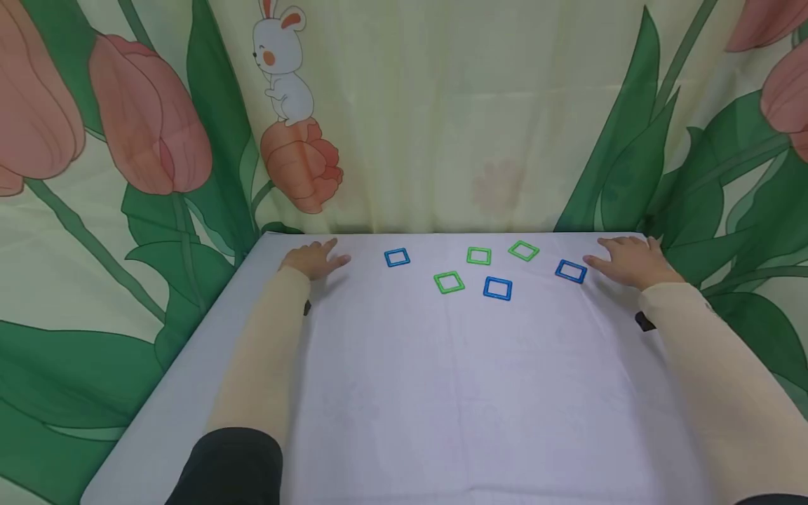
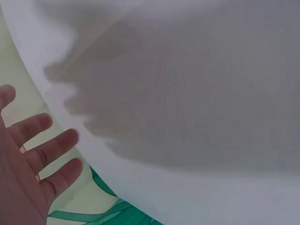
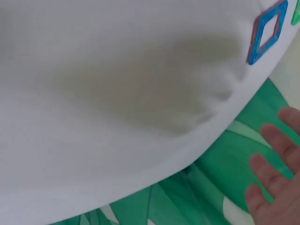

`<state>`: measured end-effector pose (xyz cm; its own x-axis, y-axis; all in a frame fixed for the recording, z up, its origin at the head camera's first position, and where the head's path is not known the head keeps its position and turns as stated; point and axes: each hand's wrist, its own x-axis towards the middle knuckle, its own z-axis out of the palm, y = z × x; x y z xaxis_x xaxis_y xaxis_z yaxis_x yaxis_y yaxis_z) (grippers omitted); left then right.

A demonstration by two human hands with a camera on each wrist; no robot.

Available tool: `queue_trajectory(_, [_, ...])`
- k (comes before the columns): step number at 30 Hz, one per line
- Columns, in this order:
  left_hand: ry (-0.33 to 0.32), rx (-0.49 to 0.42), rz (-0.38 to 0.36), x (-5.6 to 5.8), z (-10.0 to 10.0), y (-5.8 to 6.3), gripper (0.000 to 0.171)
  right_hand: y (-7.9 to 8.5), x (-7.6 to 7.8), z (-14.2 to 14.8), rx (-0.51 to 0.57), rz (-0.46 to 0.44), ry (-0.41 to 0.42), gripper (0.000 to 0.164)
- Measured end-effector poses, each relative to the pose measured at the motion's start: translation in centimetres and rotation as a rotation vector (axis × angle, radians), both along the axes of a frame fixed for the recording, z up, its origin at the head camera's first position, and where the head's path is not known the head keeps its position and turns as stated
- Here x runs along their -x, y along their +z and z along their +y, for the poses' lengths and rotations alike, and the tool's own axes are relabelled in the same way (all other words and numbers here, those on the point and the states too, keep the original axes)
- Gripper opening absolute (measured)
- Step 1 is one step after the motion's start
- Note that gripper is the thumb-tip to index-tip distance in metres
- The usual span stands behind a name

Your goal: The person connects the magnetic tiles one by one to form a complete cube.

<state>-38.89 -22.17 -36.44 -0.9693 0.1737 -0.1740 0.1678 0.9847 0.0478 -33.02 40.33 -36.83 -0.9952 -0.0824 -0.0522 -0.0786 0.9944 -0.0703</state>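
Note:
My left hand point(image 1: 312, 259) hovers over the far left of the white table with its fingers spread, holding nothing; the left wrist view shows its fingers point(image 2: 51, 150) apart. To its right lies a blue square frame point(image 1: 399, 264). My right hand point(image 1: 634, 263) is above the far right, fingers extended and nothing held. Just left of its thumb lies another blue frame point(image 1: 568, 279), also seen in the right wrist view. Between the hands are a third blue frame point(image 1: 496, 297) and three green ones: a near one point(image 1: 453, 290), a middle one point(image 1: 478, 263) and a tilted one point(image 1: 518, 255).
A white cloth covers the table point(image 1: 473, 393), whose far edge runs just behind the frames. Beyond it hangs a curtain point(image 1: 429, 140) printed with tulips, leaves and a rabbit. Both hands cast shadows on the cloth.

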Motion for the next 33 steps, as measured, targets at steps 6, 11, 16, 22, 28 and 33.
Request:
queue_trajectory(6, [0.016, 0.055, -0.029, 1.3, 1.0, -1.4, 0.084, -0.7, 1.0, -1.6, -0.033, -0.05, 0.021, 0.075])
queue_trajectory(11, [-0.025, 0.108, 0.024, 2.6, 2.0, -2.3, 0.079, -1.6, 1.6, -1.9, -0.055, -0.049, 0.023, 0.065])
queue_trajectory(16, [-0.061, 0.127, 0.058, 3.2, 3.3, -2.9, 0.071, -2.6, 1.5, -2.4, -0.042, -0.013, 0.051, 0.055])
queue_trajectory(22, [-0.112, 0.117, 0.099, 2.6, 5.9, -2.3, 0.066, -2.9, 1.0, -2.8, -0.031, -0.012, 0.038, 0.055])
queue_trajectory(28, [-0.184, 0.056, 0.123, 3.1, 8.1, -2.3, 0.065, -2.6, 0.7, -3.0, -0.013, -0.051, 0.011, 0.057])
queue_trajectory(33, [-0.212, 0.025, 0.126, 4.7, 8.9, -3.5, 0.064, -2.1, 0.4, -3.6, 0.01, -0.081, 0.005, 0.055])
